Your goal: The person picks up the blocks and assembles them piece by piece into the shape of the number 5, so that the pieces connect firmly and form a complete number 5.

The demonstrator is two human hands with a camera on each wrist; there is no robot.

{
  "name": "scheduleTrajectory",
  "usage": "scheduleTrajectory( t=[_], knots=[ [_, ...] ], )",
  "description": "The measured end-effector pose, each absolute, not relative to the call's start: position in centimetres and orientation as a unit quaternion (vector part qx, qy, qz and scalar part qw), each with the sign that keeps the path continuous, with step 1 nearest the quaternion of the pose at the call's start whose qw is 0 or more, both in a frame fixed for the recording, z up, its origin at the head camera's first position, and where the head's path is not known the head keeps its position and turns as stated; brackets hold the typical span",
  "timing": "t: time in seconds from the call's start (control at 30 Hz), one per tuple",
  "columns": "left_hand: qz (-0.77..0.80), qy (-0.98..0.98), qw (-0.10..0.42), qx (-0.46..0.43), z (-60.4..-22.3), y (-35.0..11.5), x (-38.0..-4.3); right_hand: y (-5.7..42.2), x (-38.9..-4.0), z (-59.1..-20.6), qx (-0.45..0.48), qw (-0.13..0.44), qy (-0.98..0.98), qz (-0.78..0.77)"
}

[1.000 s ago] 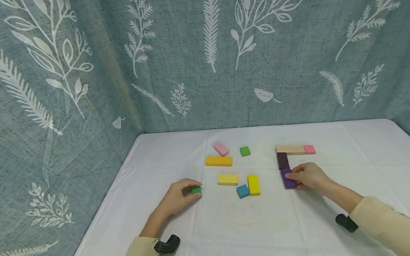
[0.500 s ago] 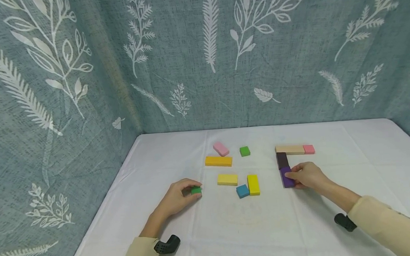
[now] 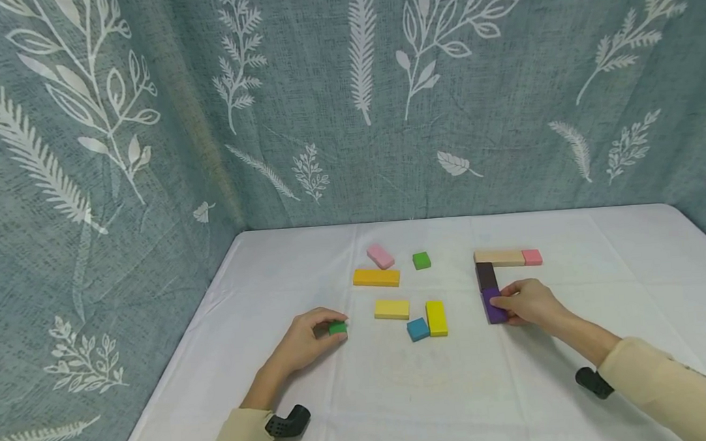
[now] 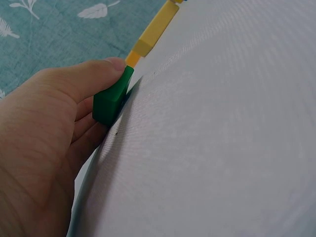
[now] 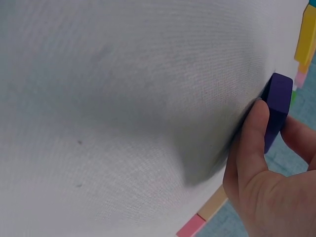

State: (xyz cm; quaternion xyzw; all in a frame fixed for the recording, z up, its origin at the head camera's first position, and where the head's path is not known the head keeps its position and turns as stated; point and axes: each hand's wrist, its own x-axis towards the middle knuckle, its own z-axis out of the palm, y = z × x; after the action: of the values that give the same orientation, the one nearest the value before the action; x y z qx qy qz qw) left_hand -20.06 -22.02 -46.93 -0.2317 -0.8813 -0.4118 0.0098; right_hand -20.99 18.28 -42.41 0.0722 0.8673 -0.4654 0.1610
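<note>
My left hand point(image 3: 306, 338) pinches a small green block point(image 4: 112, 100) between thumb and fingers, low over the white cloth at the left. At the right, my right hand point(image 3: 534, 303) grips a purple block point(image 3: 493, 305) between thumb and fingers. The purple block's far end meets a dark brown block point(image 3: 487, 276). That brown block runs up to the left end of a long tan block point(image 3: 500, 259), whose right end abuts a pink-red block point(image 3: 532, 257). Together these pieces form an angular line.
Between the hands lie a pale yellow block point(image 3: 392, 309), a blue block point(image 3: 418, 329) and a bright yellow block point(image 3: 436, 318). Farther back are an orange-yellow block point(image 3: 377, 277), a pink block point(image 3: 381, 256) and another green block point(image 3: 421, 261). A patterned curtain point(image 3: 335, 146) hangs behind the table.
The right hand has slid the purple block very slightly away and to the left, against the brown block. The left hand stays in place with the green block.
</note>
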Motion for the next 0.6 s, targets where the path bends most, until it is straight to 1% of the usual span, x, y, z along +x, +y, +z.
scheduleTrajectory(
  t=[0.6],
  knots=[
    [-0.414,-0.878,0.011,-0.239,-46.95,-22.02,-20.1,18.42,-21.1,-42.54,0.053,0.152,0.876,-0.455]
  ],
)
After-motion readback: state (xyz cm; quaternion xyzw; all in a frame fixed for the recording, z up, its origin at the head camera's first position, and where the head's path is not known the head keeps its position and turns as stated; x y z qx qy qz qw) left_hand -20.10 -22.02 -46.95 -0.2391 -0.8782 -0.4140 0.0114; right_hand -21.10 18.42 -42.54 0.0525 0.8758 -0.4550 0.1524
